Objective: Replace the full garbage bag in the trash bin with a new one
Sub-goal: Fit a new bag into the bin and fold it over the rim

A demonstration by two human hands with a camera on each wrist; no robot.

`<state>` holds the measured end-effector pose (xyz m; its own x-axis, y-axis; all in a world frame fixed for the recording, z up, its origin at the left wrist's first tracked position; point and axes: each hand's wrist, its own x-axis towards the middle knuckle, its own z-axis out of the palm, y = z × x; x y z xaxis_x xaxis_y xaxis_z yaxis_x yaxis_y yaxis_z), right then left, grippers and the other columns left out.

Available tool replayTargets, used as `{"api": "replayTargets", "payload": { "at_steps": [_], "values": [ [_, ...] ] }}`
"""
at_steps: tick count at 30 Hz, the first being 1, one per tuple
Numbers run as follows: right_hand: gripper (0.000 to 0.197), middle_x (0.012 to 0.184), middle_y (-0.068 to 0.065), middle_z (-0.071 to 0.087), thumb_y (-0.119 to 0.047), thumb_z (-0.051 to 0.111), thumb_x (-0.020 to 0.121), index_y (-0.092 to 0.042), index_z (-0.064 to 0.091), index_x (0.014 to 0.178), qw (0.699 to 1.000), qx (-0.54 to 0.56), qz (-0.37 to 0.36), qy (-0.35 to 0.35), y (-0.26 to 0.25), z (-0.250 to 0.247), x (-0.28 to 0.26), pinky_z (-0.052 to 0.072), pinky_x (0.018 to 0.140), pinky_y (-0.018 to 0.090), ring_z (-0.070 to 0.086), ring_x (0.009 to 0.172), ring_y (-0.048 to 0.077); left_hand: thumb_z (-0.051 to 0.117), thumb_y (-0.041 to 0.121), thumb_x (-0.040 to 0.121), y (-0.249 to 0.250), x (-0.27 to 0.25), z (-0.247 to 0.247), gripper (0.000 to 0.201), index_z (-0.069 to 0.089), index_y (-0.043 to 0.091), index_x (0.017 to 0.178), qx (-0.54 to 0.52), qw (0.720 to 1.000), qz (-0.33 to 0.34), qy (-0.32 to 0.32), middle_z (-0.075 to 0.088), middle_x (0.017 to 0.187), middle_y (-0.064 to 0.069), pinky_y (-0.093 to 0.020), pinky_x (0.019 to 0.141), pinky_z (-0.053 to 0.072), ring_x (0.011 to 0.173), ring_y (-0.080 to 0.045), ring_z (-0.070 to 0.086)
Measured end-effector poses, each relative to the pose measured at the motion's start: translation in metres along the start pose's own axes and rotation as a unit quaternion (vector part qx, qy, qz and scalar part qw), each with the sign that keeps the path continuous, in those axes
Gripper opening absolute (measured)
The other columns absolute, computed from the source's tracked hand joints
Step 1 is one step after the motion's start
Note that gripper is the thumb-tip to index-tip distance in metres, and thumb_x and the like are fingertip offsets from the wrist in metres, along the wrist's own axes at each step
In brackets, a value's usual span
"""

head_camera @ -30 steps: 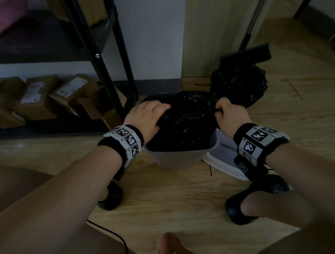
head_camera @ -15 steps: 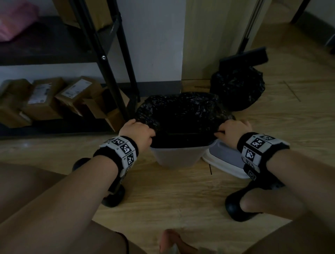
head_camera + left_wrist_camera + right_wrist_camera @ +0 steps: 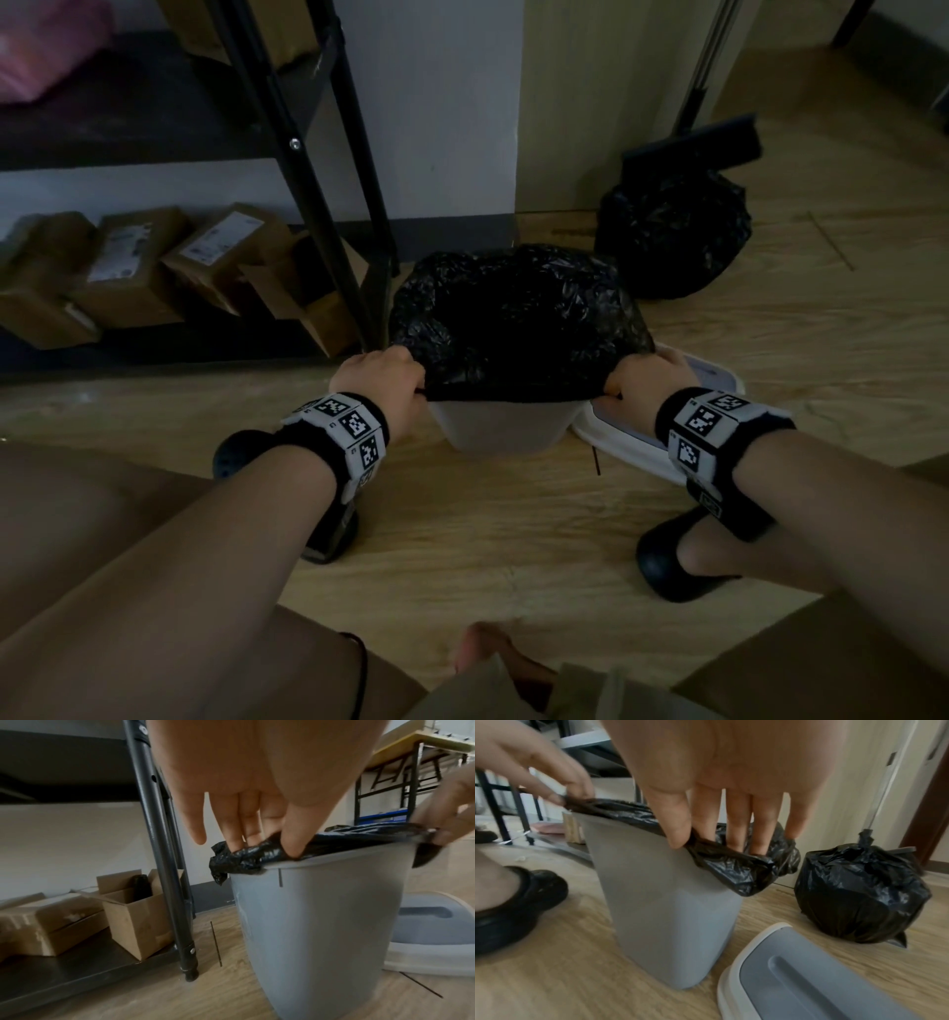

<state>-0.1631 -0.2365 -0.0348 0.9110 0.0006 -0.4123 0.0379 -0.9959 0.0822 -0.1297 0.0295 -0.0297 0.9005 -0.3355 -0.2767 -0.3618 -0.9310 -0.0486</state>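
Note:
A grey trash bin [image 3: 500, 429] [image 3: 321, 923] [image 3: 659, 912] stands on the wood floor with a new black bag [image 3: 513, 318] [image 3: 244, 860] [image 3: 734, 866] spread over its mouth. My left hand [image 3: 380, 380] [image 3: 257, 833] pinches the bag's edge at the bin's left rim between thumb and fingers. My right hand [image 3: 647, 380] [image 3: 713, 835] pinches the edge at the right rim and the plastic folds over the outside. A full, tied black bag [image 3: 672, 231] [image 3: 859, 892] sits on the floor behind the bin to the right.
The bin's grey-and-white lid [image 3: 642, 437] [image 3: 795, 979] lies on the floor right of the bin. A black metal rack [image 3: 308, 169] with cardboard boxes [image 3: 195, 262] stands to the left. A dustpan with a pole [image 3: 693, 139] leans behind the tied bag. My black shoes [image 3: 672, 560] flank the bin.
Both hands moved down and outward from the top of the bag to the bin's rim, stretching the bag's edge over the near rim.

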Motion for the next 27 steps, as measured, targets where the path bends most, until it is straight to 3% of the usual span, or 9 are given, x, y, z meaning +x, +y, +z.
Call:
{"api": "replayTargets", "payload": {
  "at_steps": [4,7,9,11,13,16,17,23,27],
  "values": [
    [0.044,0.11,0.005,0.059,-0.045,0.031,0.096,-0.022,0.065,0.111,0.999,-0.006,0.002,-0.033,-0.008,0.004,-0.001,0.033,0.1,0.036,0.053,0.109,0.025,0.042,0.031,0.094,-0.001,-0.001,-0.005,0.028,0.056,0.02,0.115,-0.068,0.993,-0.044,0.083,0.043,0.126,-0.006,-0.04,0.096,0.044,0.117,-0.028,0.044],
    [0.045,0.089,0.003,0.053,-0.051,0.035,0.093,-0.021,0.068,0.102,1.0,-0.008,0.006,-0.02,-0.008,0.005,0.0,0.036,0.096,0.034,0.054,0.102,0.024,0.049,0.031,0.093,0.005,0.0,-0.011,0.027,0.052,0.016,0.115,-0.18,0.971,-0.105,0.114,0.039,0.128,-0.011,-0.038,0.091,0.046,0.103,-0.03,0.051],
    [0.039,0.071,-0.003,0.044,-0.051,0.04,0.092,-0.022,0.066,0.088,1.0,-0.005,0.011,-0.016,-0.008,0.004,0.001,0.038,0.094,0.033,0.049,0.087,0.021,0.059,0.035,0.087,0.01,0.005,-0.01,0.043,0.045,0.012,0.121,-0.29,0.936,-0.179,0.09,0.043,0.128,-0.013,-0.038,0.086,0.05,0.099,-0.031,0.058],
    [0.035,0.07,-0.003,0.045,-0.052,0.045,0.089,-0.022,0.061,0.078,1.0,0.0,0.018,-0.016,-0.011,0.002,0.001,0.039,0.089,0.032,0.044,0.081,0.019,0.068,0.038,0.08,0.012,0.01,-0.009,0.063,0.037,0.012,0.128,-0.446,0.86,-0.245,0.047,0.049,0.127,-0.013,-0.04,0.082,0.056,0.097,-0.031,0.065],
    [0.037,0.086,0.002,0.056,-0.054,0.052,0.084,-0.02,0.064,0.075,1.0,0.002,0.02,-0.001,-0.012,0.0,-0.001,0.041,0.085,0.032,0.046,0.084,0.02,0.068,0.03,0.082,0.017,0.012,-0.011,0.07,0.029,0.012,0.137,-0.601,0.75,-0.275,-0.001,0.052,0.129,-0.017,-0.042,0.08,0.058,0.094,-0.031,0.068],
    [0.039,0.116,0.009,0.052,-0.052,0.057,0.08,-0.018,0.067,0.097,0.998,-0.009,0.011,0.054,-0.016,-0.006,-0.005,0.04,0.094,0.036,0.045,0.112,0.029,0.044,0.014,0.098,0.027,0.011,-0.021,0.055,0.019,0.005,0.146,-0.775,0.569,-0.274,-0.033,0.037,0.146,-0.021,-0.046,0.104,0.043,0.129,-0.036,0.047],
    [0.038,0.118,0.01,0.051,-0.048,0.057,0.082,-0.018,0.066,0.104,0.998,-0.009,0.001,0.067,-0.018,-0.008,-0.005,0.04,0.095,0.036,0.043,0.115,0.03,0.036,0.012,0.101,0.029,0.012,-0.022,0.049,0.019,0.005,0.147,-0.805,0.529,-0.267,-0.034,0.031,0.15,-0.019,-0.046,0.11,0.037,0.136,-0.036,0.038],
    [0.023,0.11,0.01,0.06,-0.02,0.048,0.092,-0.009,0.062,0.106,0.997,0.027,-0.019,0.062,-0.033,0.001,-0.004,0.041,0.067,0.029,0.056,0.105,0.028,0.039,0.002,0.098,0.019,0.02,-0.021,0.049,0.025,0.007,0.145,-0.853,0.436,-0.287,0.016,0.036,0.148,-0.019,-0.044,0.096,0.045,0.13,-0.035,0.047],
    [0.024,0.11,0.012,0.059,-0.018,0.045,0.093,-0.008,0.061,0.108,0.997,0.049,-0.019,0.061,-0.033,0.001,-0.003,0.04,0.065,0.03,0.056,0.103,0.029,0.04,0.005,0.098,0.011,0.024,-0.02,0.037,0.039,0.002,0.134,-0.868,0.387,-0.309,0.016,0.05,0.137,-0.017,-0.036,0.078,0.051,0.117,-0.028,0.06]
  ]
}}
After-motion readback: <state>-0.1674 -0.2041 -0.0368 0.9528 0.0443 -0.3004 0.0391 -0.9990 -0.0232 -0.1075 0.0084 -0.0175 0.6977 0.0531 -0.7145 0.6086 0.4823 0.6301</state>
